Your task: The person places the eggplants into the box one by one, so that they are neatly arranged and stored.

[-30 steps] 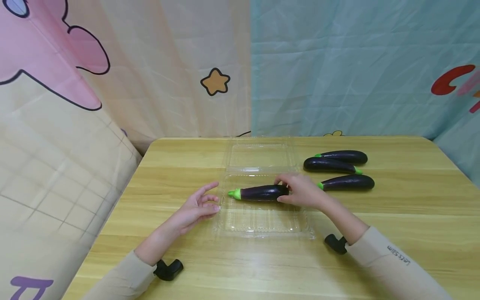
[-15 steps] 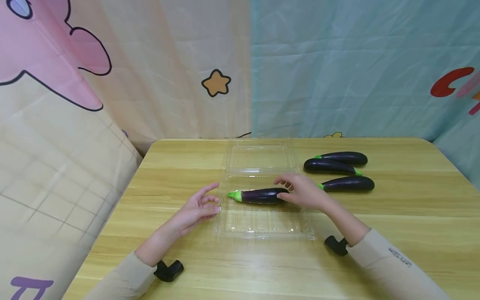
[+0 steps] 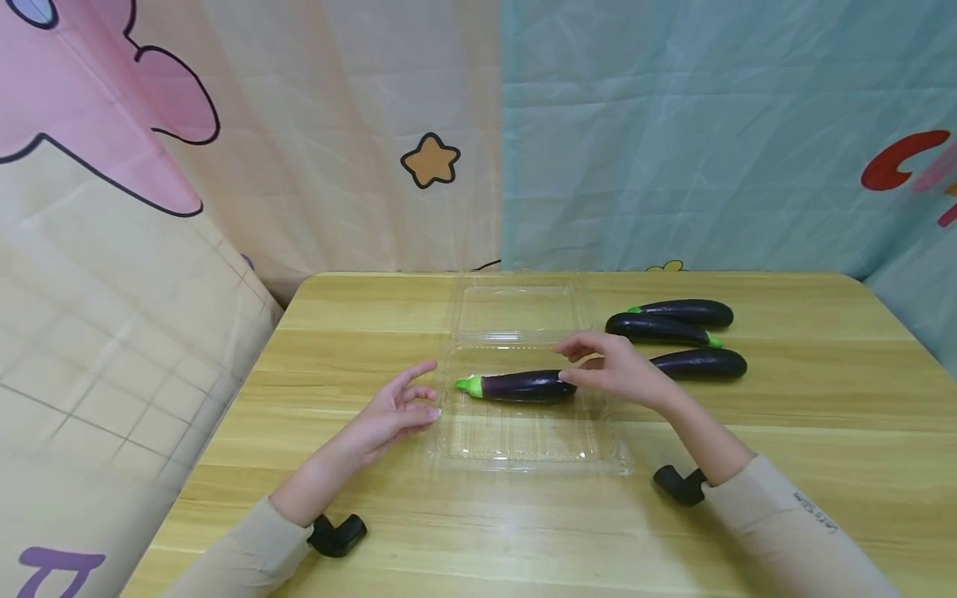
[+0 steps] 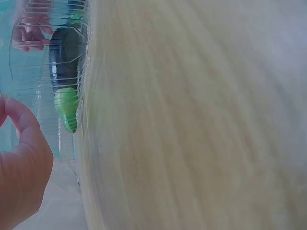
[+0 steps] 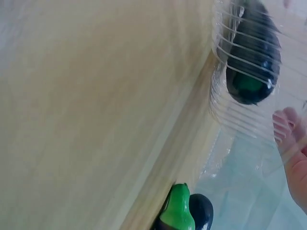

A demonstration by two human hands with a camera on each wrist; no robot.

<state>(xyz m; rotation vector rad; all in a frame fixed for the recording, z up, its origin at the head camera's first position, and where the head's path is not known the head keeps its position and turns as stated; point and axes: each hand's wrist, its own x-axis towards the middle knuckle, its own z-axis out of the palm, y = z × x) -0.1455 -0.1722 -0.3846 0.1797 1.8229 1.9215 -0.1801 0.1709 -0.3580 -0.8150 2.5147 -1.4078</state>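
Observation:
A dark purple eggplant [image 3: 523, 387] with a green stem lies lengthwise in the clear plastic clamshell container [image 3: 523, 465], stem to the left. My right hand [image 3: 622, 370] is over the container's right end, fingers loosely bent and holding nothing, its thumb tip overlapping the eggplant's blunt end in the head view. At the container's left wall, my left hand [image 3: 389, 418] has its fingers spread, thumb tip right at the rim. Through the ribbed wall, the left wrist view shows the eggplant's green stem [image 4: 67, 105].
Three more eggplants lie right of the container: one at the back [image 3: 688, 311], one against it [image 3: 658, 329], and a nearer one [image 3: 706, 364] partly behind my right hand. The container's lid [image 3: 519, 309] is folded back toward the curtain [image 3: 643, 166] behind the wooden table [image 3: 359, 316].
My right hand has let go of the eggplant in the container and moved right and slightly up. The eggplant stays put. My left hand has hardly moved.

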